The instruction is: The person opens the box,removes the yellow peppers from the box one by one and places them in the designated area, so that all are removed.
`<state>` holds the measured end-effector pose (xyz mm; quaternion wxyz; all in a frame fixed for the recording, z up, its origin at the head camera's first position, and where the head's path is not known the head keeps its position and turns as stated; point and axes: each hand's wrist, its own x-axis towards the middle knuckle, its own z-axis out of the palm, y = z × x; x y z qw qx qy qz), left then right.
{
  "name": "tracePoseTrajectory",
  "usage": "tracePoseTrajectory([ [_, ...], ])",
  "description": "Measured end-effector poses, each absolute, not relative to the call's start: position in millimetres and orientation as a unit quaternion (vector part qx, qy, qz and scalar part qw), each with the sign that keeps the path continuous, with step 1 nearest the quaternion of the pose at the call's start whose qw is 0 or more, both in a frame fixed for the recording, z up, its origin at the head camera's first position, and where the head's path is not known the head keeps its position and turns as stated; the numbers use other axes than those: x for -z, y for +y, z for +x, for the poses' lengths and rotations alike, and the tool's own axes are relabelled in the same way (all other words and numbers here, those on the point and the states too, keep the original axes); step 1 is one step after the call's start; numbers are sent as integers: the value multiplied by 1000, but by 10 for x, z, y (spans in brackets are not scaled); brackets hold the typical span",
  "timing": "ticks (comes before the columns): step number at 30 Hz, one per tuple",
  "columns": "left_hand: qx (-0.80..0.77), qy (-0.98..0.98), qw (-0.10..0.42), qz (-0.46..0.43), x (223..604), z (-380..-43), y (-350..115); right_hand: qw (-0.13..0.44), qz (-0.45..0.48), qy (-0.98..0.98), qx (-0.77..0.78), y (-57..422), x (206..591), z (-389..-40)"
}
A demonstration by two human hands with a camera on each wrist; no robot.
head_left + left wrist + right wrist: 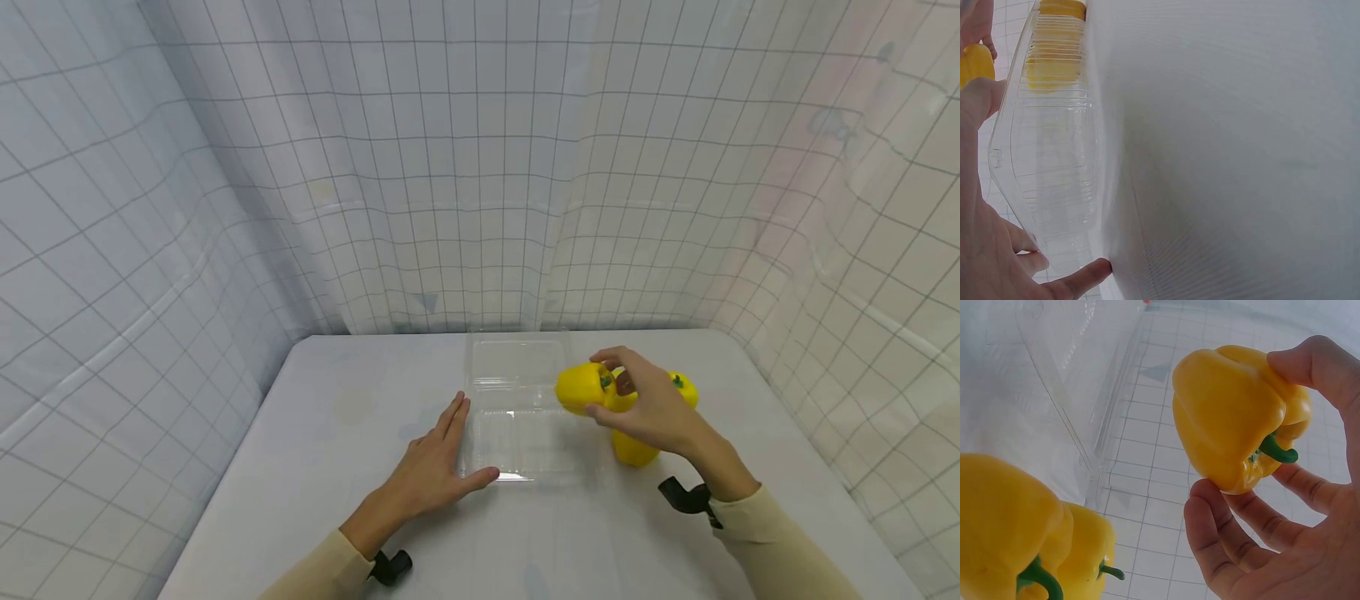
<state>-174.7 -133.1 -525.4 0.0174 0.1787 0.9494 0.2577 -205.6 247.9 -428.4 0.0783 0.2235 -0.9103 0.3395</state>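
My right hand [656, 408] pinches a yellow bell pepper [581, 389] between thumb and fingers, holding it above the table beside the container. Its green stem faces the palm in the right wrist view. A clear plastic clamshell container [517, 478] lies unfolded on the table, its lid half [517, 343] towards the back. My left hand [427, 471] rests at the container's left side, fingers extended and thumb along the front edge. Two other yellow peppers show in the right wrist view, a nearer pepper [1004, 519] and one behind it [1091, 550].
The white table [337, 417] holds the container in its middle and the loose peppers to the right, partly hidden behind my right hand. White grid-patterned curtains [450, 167] hang at the back and along both sides.
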Motion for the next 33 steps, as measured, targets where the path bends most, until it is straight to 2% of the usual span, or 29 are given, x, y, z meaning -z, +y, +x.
tracePoseTrajectory([
  [33,-266,947,16,182,5239,-1727,-1331,103,209,-921,-313,2908,4239,-1992],
])
